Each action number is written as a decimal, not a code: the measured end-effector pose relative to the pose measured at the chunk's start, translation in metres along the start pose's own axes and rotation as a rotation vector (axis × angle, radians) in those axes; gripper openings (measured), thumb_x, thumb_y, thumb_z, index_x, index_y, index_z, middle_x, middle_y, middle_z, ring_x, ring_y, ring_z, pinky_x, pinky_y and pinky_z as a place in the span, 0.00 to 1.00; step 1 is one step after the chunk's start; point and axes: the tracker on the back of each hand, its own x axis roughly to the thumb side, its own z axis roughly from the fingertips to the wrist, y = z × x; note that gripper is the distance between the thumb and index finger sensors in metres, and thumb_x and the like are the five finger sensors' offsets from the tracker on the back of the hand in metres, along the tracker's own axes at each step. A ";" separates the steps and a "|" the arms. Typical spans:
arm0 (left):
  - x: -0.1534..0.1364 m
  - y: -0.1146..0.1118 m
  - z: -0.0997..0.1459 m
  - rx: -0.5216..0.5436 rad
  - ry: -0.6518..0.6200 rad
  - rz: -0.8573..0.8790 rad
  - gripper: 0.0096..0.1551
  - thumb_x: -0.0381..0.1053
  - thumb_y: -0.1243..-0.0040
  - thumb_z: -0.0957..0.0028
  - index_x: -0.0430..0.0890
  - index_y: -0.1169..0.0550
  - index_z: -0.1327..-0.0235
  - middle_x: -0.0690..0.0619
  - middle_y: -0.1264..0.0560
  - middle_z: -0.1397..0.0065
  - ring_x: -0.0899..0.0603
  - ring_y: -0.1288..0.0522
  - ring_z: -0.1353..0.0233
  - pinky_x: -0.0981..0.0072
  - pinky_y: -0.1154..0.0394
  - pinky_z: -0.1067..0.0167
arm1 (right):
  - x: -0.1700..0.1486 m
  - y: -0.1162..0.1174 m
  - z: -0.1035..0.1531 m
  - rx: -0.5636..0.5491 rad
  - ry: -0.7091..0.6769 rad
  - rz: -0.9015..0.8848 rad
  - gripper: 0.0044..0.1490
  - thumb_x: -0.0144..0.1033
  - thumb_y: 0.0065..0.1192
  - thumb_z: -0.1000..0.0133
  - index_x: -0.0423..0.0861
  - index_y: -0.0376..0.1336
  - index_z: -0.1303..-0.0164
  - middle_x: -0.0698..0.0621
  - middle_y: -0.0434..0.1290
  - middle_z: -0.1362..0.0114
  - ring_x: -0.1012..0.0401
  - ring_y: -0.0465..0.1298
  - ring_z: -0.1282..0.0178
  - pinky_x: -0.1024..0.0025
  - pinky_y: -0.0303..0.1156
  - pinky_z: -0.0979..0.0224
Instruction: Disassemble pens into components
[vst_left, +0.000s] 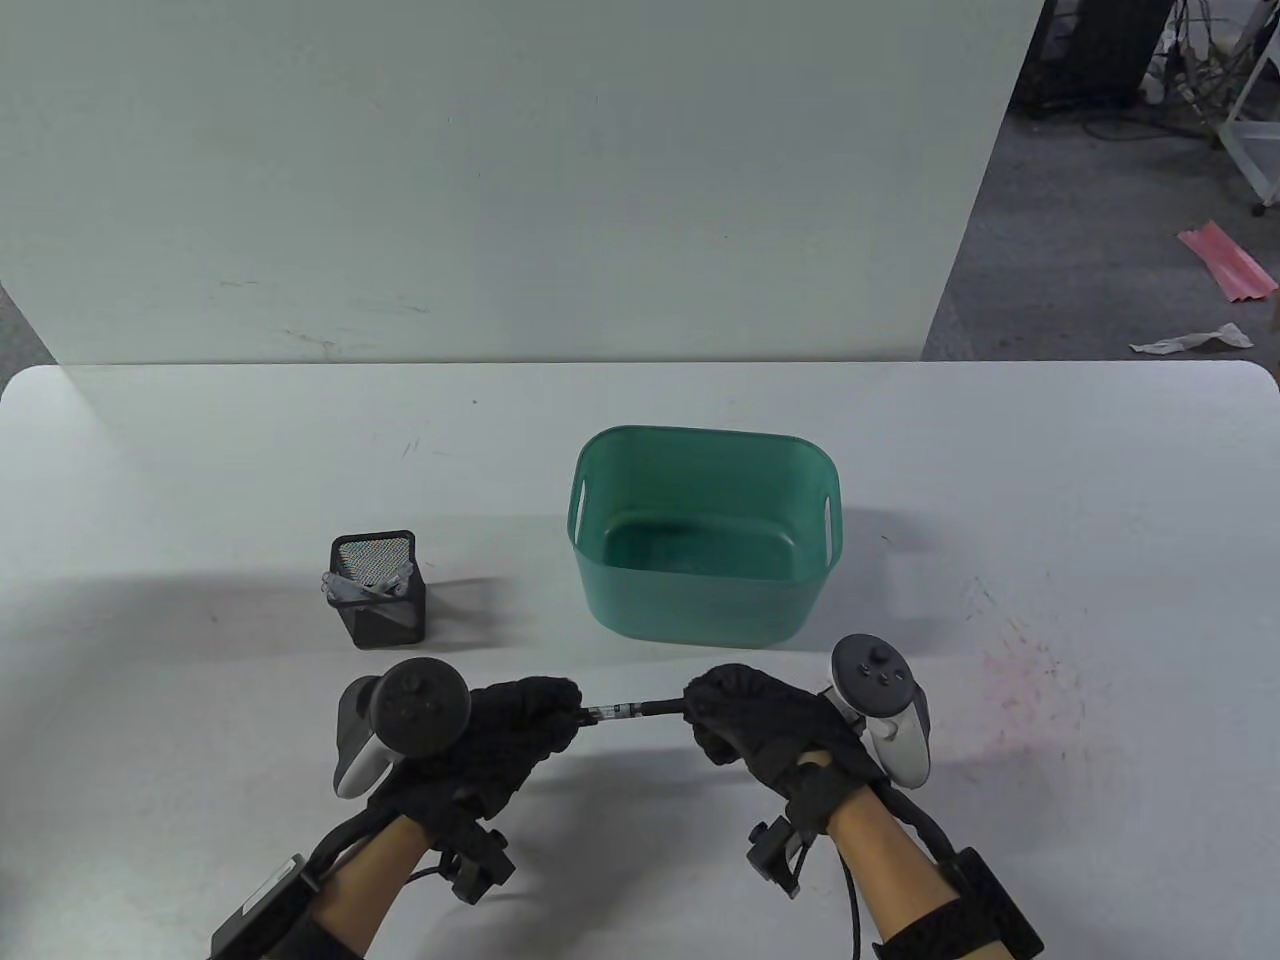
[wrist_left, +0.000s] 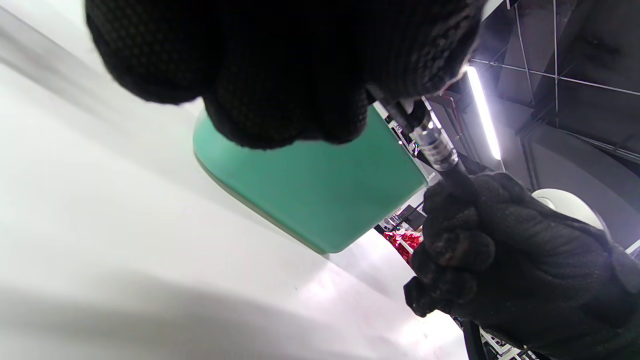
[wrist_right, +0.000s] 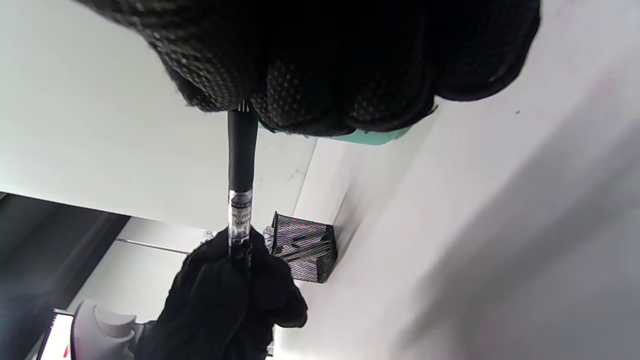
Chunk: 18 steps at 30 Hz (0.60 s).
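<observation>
No text can be read anywhere. The pen (wrist_right: 240, 210) carries a small printed label on its clear barrel section, just beside the black grip, but the dark characters are too small and blurred to make out. Nothing else near the pen shows writing, brands, numbers or signs.

Beyond the hands, a green plastic bin (vst_left: 700, 590) and black mesh pen holder (vst_left: 380, 600) stand apart on the white table (vst_left: 1050, 480), with bare table between them.
</observation>
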 end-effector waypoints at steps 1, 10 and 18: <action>0.000 0.000 0.000 -0.001 0.002 0.000 0.24 0.58 0.37 0.44 0.52 0.23 0.37 0.50 0.14 0.44 0.47 0.12 0.50 0.47 0.17 0.47 | 0.000 -0.001 0.000 0.005 -0.016 0.021 0.24 0.44 0.60 0.36 0.42 0.66 0.37 0.43 0.75 0.44 0.48 0.75 0.44 0.41 0.70 0.34; -0.005 0.003 0.000 -0.011 0.013 0.062 0.25 0.57 0.38 0.44 0.51 0.22 0.36 0.50 0.14 0.44 0.46 0.12 0.50 0.46 0.17 0.47 | 0.008 -0.001 0.004 -0.028 -0.073 0.036 0.27 0.45 0.64 0.37 0.46 0.64 0.31 0.44 0.74 0.36 0.47 0.74 0.37 0.37 0.68 0.32; -0.002 0.001 0.000 -0.002 0.007 0.011 0.25 0.58 0.38 0.44 0.52 0.23 0.36 0.50 0.15 0.43 0.46 0.13 0.49 0.46 0.17 0.46 | 0.004 0.006 0.002 -0.052 0.042 -0.055 0.28 0.53 0.56 0.34 0.41 0.70 0.44 0.46 0.78 0.53 0.50 0.78 0.53 0.44 0.74 0.42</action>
